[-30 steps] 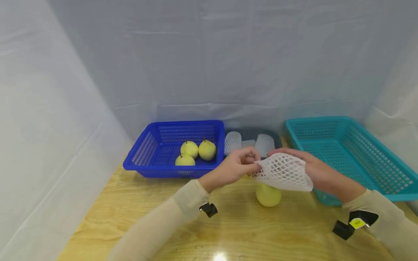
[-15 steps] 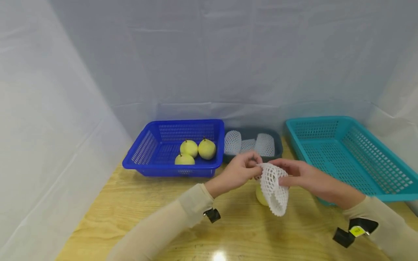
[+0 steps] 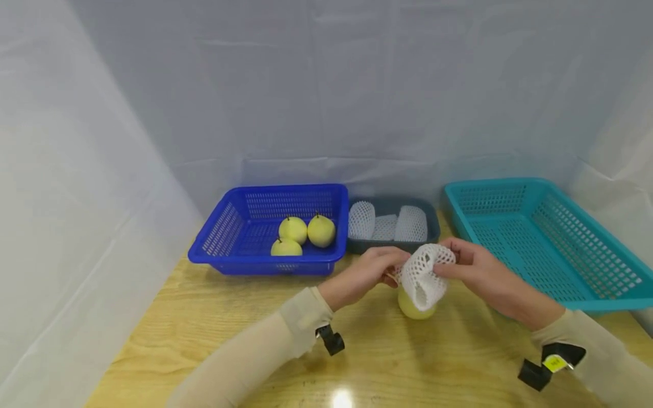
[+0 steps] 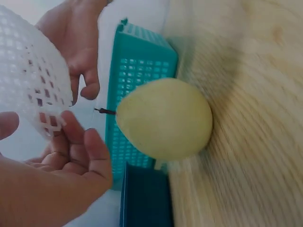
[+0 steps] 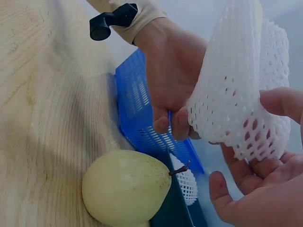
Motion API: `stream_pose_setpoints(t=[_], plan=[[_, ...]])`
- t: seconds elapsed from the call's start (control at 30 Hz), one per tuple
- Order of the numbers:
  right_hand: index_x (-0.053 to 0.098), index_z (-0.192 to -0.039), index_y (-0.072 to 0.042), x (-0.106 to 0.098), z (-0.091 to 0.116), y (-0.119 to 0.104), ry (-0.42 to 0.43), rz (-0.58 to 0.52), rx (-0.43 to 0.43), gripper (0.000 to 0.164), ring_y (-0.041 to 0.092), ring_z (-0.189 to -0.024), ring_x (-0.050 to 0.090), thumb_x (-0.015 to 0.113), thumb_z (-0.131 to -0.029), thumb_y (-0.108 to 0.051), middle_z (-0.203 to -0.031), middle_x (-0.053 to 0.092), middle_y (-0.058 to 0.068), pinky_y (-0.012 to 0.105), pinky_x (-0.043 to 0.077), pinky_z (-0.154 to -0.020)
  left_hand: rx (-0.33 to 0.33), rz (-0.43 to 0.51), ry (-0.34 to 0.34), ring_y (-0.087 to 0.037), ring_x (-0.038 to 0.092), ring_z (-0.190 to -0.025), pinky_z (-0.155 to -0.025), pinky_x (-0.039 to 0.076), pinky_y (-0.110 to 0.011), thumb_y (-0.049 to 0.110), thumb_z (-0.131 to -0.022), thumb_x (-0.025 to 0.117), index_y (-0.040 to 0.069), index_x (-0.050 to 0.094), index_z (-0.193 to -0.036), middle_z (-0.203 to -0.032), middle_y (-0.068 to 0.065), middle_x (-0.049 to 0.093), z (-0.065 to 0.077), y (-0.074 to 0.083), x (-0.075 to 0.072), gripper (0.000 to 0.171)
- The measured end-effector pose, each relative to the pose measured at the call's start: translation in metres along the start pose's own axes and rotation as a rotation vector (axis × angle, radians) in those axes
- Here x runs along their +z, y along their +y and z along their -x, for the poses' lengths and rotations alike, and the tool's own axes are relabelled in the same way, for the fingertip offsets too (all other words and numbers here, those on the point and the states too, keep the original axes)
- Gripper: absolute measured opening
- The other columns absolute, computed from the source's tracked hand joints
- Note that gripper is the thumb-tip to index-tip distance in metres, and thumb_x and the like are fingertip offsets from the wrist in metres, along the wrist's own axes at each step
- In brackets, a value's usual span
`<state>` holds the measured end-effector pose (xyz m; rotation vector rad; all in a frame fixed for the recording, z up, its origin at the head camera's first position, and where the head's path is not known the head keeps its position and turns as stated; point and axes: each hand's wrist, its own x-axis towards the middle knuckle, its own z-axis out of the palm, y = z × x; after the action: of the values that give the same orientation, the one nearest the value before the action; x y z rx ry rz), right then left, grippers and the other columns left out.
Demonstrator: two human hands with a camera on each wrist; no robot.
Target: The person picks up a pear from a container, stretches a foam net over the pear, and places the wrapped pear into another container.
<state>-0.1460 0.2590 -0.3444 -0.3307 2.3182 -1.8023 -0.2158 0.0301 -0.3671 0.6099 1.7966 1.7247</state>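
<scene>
Between my hands is a white foam fruit net [image 3: 422,277], its mesh tube bunched above a yellow-green pear [image 3: 415,309]. My left hand [image 3: 359,277] pinches the net's left edge, seen closely in the left wrist view, where the net [image 4: 28,71] spreads beside the fingers. With thumb on one side and fingers on the other, my right hand [image 3: 482,277] grips the net's other side. The pear [image 5: 125,187] stands upright on the wooden table, stem toward the net and apart from it in both wrist views. Part of the pear is hidden by the net in the head view.
A blue basket [image 3: 214,258] with 3 pears [image 3: 321,231] stands at the back left. Beside it, a dark grey tray [image 3: 433,221] holds several foam nets [image 3: 411,224]. A teal basket [image 3: 510,238] stands at the right. White sheeting [image 3: 326,85] hangs behind and at the sides.
The net has turned from lying out to the right to hanging downward, then been lifted a little above the pear. My right hand has shifted from the net's far end to grip its side.
</scene>
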Motion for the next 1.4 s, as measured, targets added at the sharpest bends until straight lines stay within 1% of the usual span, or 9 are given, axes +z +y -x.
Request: stream_pose_setpoints(t=[0.13, 0.23, 0.3, 0.47, 0.6, 0.7, 0.87, 1.1, 1.4], plan=[[0.048, -0.13, -0.003, 0.003, -0.002, 0.0, 0.01, -0.073, -0.033, 0.037, 0.014, -0.099, 0.066, 0.064, -0.099, -0.016, -0.112, 0.066, 0.004, 0.029, 0.056, -0.086, -0.012, 0.053, -0.042, -0.008, 0.059, -0.076, -0.074, 0.051, -0.027, 0.021, -0.101, 0.05, -0.007, 0.066, -0.108, -0.081, 0.004, 0.062, -0.002, -0.001, 0.002, 0.033], [0.045, -0.134, -0.007, 0.003, -0.001, -0.001, 0.008, -0.129, -0.047, 0.038, 0.014, -0.1, 0.066, 0.061, -0.101, -0.014, -0.114, 0.067, 0.003, 0.029, 0.056, -0.085, 0.02, 0.138, -0.036, -0.008, 0.059, -0.076, -0.075, 0.049, -0.028, 0.015, -0.101, 0.048, 0.004, 0.064, -0.092, -0.081, 0.005, 0.06, -0.003, -0.001, 0.004, 0.022], [0.045, -0.135, -0.01, 0.003, -0.001, 0.0, 0.011, -0.172, -0.054, 0.036, 0.013, -0.098, 0.066, 0.059, -0.102, -0.013, -0.114, 0.066, 0.003, 0.028, 0.057, -0.082, 0.056, 0.227, -0.013, -0.008, 0.06, -0.078, -0.079, 0.05, -0.031, 0.013, -0.102, 0.047, 0.011, 0.062, -0.086, -0.082, 0.006, 0.061, -0.005, -0.002, 0.004, 0.021], [0.045, -0.136, -0.015, 0.002, 0.002, 0.005, 0.022, -0.25, -0.072, 0.035, 0.011, -0.091, 0.061, 0.055, -0.103, -0.01, -0.111, 0.059, 0.003, 0.024, 0.055, -0.072, 0.134, 0.436, 0.024, -0.01, 0.067, -0.084, -0.09, 0.052, -0.034, 0.014, -0.106, 0.04, 0.014, 0.061, -0.095, -0.089, 0.004, 0.069, -0.005, -0.002, 0.003, 0.024], [0.043, -0.138, -0.015, 0.001, 0.005, 0.009, 0.032, -0.298, -0.068, 0.032, 0.01, -0.103, 0.059, 0.05, -0.106, -0.015, -0.121, 0.056, 0.002, 0.023, 0.055, -0.079, 0.136, 0.49, 0.017, -0.011, 0.067, -0.082, -0.082, 0.053, -0.03, 0.018, -0.108, 0.036, 0.013, 0.056, -0.1, -0.09, 0.003, 0.069, -0.006, -0.002, 0.004, 0.022], [0.045, -0.137, -0.015, 0.002, 0.005, 0.01, 0.065, -0.316, -0.034, 0.031, 0.01, -0.107, 0.057, 0.049, -0.107, -0.023, -0.127, 0.054, 0.0, 0.024, 0.055, -0.082, 0.104, 0.477, 0.038, -0.011, 0.065, -0.077, -0.073, 0.052, -0.027, 0.018, -0.108, 0.035, 0.013, 0.054, -0.099, -0.087, 0.002, 0.067, -0.007, -0.004, 0.007, 0.022], [0.052, -0.129, -0.017, 0.007, 0.004, 0.011, 0.154, -0.268, 0.059, 0.027, 0.009, -0.1, 0.058, 0.052, -0.106, -0.031, -0.122, 0.055, -0.003, 0.025, 0.055, -0.079, 0.006, 0.408, 0.094, -0.01, 0.06, -0.07, -0.064, 0.051, -0.024, 0.017, -0.106, 0.04, 0.009, 0.055, -0.102, -0.083, 0.0, 0.062, -0.009, -0.01, 0.012, 0.017], [0.054, -0.128, -0.019, 0.013, 0.006, 0.019, 0.203, -0.162, 0.145, 0.025, 0.01, -0.098, 0.058, 0.049, -0.107, -0.032, -0.118, 0.057, -0.005, 0.029, 0.055, -0.078, -0.073, 0.296, 0.115, -0.008, 0.053, -0.062, -0.059, 0.047, -0.023, 0.013, -0.104, 0.043, 0.004, 0.059, -0.101, -0.076, 0.001, 0.057, -0.012, -0.02, 0.012, 0.018], [0.055, -0.129, -0.011, 0.02, 0.004, 0.042, 0.24, -0.164, 0.172, 0.028, 0.01, -0.102, 0.059, 0.05, -0.106, -0.026, -0.119, 0.057, -0.004, 0.027, 0.054, -0.082, -0.148, 0.102, 0.126, -0.01, 0.051, -0.055, -0.054, 0.047, -0.025, 0.013, -0.103, 0.044, -0.001, 0.06, -0.098, -0.069, 0.0, 0.055, -0.018, -0.034, 0.012, 0.022]])
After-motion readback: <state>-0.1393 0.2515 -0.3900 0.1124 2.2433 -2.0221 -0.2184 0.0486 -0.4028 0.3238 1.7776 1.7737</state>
